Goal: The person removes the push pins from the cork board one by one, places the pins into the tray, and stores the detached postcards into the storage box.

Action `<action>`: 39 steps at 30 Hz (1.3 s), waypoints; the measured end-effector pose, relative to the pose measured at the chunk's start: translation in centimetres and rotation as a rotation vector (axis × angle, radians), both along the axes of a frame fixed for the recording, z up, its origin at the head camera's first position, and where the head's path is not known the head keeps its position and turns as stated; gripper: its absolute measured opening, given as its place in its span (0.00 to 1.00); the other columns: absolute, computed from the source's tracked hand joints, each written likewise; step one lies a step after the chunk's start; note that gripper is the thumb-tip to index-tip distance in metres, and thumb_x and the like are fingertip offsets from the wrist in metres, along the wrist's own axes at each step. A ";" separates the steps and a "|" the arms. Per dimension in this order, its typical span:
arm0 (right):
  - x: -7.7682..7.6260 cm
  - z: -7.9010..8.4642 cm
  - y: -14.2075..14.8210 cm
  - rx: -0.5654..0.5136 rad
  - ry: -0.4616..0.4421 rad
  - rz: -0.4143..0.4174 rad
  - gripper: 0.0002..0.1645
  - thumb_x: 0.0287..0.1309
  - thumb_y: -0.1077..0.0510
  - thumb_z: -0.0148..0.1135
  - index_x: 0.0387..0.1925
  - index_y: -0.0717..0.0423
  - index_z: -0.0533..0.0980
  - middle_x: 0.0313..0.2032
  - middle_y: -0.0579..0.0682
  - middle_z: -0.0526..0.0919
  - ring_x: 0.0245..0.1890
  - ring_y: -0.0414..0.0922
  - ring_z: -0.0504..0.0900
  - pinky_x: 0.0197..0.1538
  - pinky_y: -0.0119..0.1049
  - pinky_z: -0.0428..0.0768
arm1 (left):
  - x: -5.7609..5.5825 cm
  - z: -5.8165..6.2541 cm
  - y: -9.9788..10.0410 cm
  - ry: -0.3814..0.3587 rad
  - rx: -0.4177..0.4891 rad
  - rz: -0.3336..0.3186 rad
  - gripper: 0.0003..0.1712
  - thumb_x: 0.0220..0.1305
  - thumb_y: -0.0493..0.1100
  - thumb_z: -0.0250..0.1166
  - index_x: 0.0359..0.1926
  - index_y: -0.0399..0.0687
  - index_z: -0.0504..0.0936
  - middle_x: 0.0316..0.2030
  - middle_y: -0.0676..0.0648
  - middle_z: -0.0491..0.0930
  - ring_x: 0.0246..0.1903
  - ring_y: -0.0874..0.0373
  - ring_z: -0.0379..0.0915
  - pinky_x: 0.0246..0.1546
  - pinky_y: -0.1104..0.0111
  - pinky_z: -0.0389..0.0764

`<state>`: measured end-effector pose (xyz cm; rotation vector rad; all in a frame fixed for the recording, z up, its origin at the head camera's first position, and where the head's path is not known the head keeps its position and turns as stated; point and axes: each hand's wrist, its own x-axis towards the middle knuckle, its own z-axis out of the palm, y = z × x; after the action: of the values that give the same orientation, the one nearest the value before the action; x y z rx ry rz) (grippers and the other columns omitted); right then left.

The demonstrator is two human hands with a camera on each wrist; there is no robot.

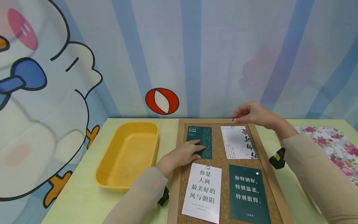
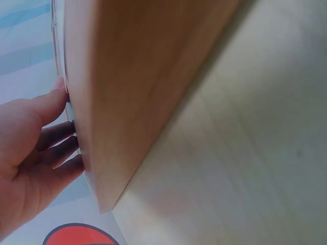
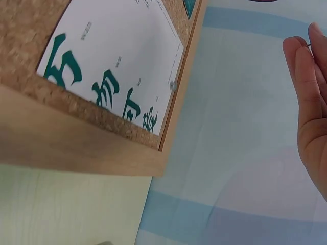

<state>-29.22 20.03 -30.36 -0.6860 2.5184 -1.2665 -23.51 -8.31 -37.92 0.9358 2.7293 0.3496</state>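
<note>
My left hand (image 1: 183, 153) rests on the dark green card (image 1: 207, 133) at the upper left of a cork board (image 1: 225, 174), fingers spread over its lower part. No pin shows on this card. My right hand (image 1: 255, 115) is raised near the board's far edge, above a white card (image 1: 235, 143) with green characters. Between its thumb and fingers it pinches a pin, whose thin metal point (image 3: 308, 46) shows in the right wrist view. A clear pin (image 3: 172, 86) fastens the white card's top. In the left wrist view, the board's wooden frame (image 2: 117, 102) hides the fingertips.
Nearer on the board, a white card (image 1: 201, 196) and a green card (image 1: 247, 193) each carry a pin. A yellow tray (image 1: 155, 149) stands left of the board. Floral cloth (image 1: 335, 146) lies at the right. A printed backdrop (image 1: 190, 62) rises behind the table.
</note>
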 end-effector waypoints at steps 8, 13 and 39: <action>1.6 0.6 2.6 0.051 0.028 -0.032 0.17 0.56 0.56 0.65 0.42 0.65 0.78 0.37 0.55 0.83 0.36 0.42 0.81 0.40 0.36 0.79 | -0.1 -0.3 0.3 0.032 -0.003 -0.021 0.26 0.68 0.47 0.54 0.65 0.50 0.67 0.67 0.42 0.59 0.64 0.49 0.58 0.60 0.62 0.65; 2.3 0.6 4.4 0.086 0.039 -0.069 0.17 0.57 0.55 0.64 0.43 0.64 0.78 0.37 0.53 0.83 0.36 0.42 0.81 0.39 0.35 0.79 | -0.1 -0.4 0.3 0.057 -0.012 -0.034 0.25 0.68 0.46 0.54 0.65 0.49 0.68 0.66 0.41 0.60 0.64 0.49 0.57 0.61 0.62 0.63; 4.4 -3.1 14.4 0.208 0.095 -0.274 0.21 0.61 0.54 0.60 0.47 0.67 0.75 0.37 0.55 0.82 0.34 0.39 0.81 0.37 0.36 0.80 | 0.5 -0.5 0.0 0.124 0.008 -0.048 0.25 0.68 0.46 0.55 0.64 0.47 0.69 0.62 0.40 0.64 0.61 0.48 0.62 0.59 0.61 0.66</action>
<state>-24.83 34.41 -33.49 -0.3726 2.8472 -1.0481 -23.01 -8.34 -38.47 1.0567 2.8122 0.3041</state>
